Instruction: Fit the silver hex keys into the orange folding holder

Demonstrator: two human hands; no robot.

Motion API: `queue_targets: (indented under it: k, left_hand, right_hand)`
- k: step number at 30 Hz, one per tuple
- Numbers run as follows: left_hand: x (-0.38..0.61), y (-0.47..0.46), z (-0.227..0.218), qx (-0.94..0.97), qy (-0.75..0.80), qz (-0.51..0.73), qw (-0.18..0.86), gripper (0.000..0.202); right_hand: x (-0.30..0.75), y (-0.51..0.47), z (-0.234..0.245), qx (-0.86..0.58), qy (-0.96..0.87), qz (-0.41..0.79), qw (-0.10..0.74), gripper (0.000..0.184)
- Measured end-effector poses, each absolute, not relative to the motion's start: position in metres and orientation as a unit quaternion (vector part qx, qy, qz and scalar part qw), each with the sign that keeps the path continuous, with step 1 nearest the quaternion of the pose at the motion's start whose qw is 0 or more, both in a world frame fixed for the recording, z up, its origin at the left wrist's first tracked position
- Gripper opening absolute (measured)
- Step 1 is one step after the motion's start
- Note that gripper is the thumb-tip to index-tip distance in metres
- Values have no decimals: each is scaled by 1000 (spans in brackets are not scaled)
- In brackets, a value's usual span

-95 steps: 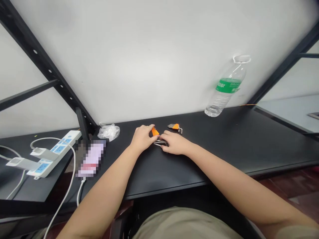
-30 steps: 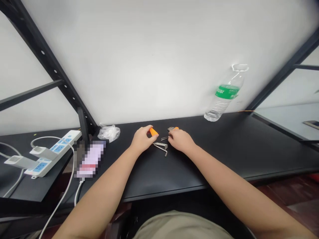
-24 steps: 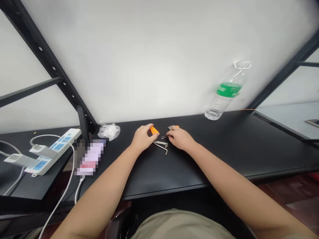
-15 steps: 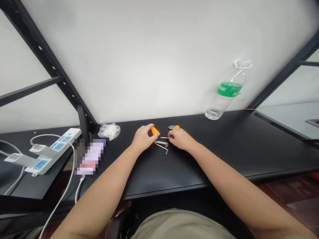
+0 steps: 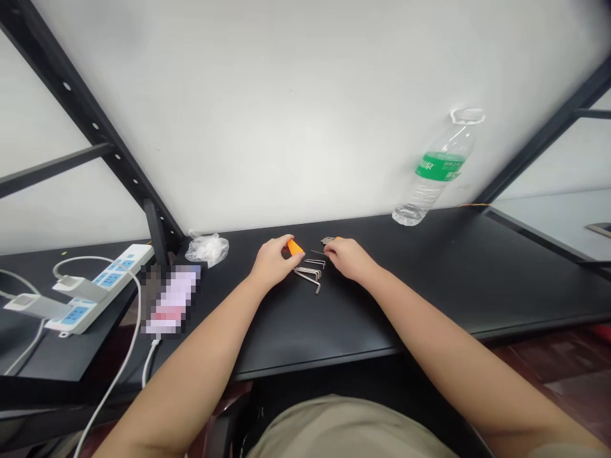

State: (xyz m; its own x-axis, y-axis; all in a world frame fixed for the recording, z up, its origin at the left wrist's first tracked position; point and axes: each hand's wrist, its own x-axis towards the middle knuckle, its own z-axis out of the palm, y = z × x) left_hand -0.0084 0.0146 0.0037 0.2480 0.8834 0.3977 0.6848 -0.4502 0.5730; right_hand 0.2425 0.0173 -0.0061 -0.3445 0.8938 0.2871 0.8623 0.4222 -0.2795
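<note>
My left hand (image 5: pixel 271 262) is closed on an orange hex-key holder (image 5: pixel 294 247) and holds it just above the black table (image 5: pixel 429 280). My right hand (image 5: pixel 347 258) pinches a thin hex key (image 5: pixel 317 252) whose tip points toward the holder. Several loose hex keys (image 5: pixel 309 275) lie on the table between and in front of my hands. A second orange holder with keys (image 5: pixel 330 240) sits just behind my right hand, mostly hidden by it.
A clear water bottle with a green label (image 5: pixel 435 172) stands at the back right against the white wall. A crumpled plastic bag (image 5: pixel 207 248) lies left of my hands. A white power strip (image 5: pixel 90 292), cables and a phone (image 5: pixel 170 300) are at the far left.
The keys that lay under both hands now lie loose on the table. My right hand went to the second holder and now holds a single key lifted toward the orange holder.
</note>
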Motion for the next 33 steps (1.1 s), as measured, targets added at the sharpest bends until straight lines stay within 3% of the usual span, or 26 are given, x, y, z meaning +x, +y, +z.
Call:
queue_targets:
  k: [6, 13, 33]
  left_hand:
    - [-10, 17, 2, 775, 503, 357, 136, 51]
    - [-10, 16, 4, 777, 497, 360, 139, 52]
    - [-9, 18, 3, 771, 502, 361, 151, 50]
  right_hand:
    - [244, 11, -5, -510, -851, 32, 122, 22]
    - [233, 6, -1, -519, -833, 51, 182, 19]
    - [211, -14, 5, -455, -865, 151, 146, 14]
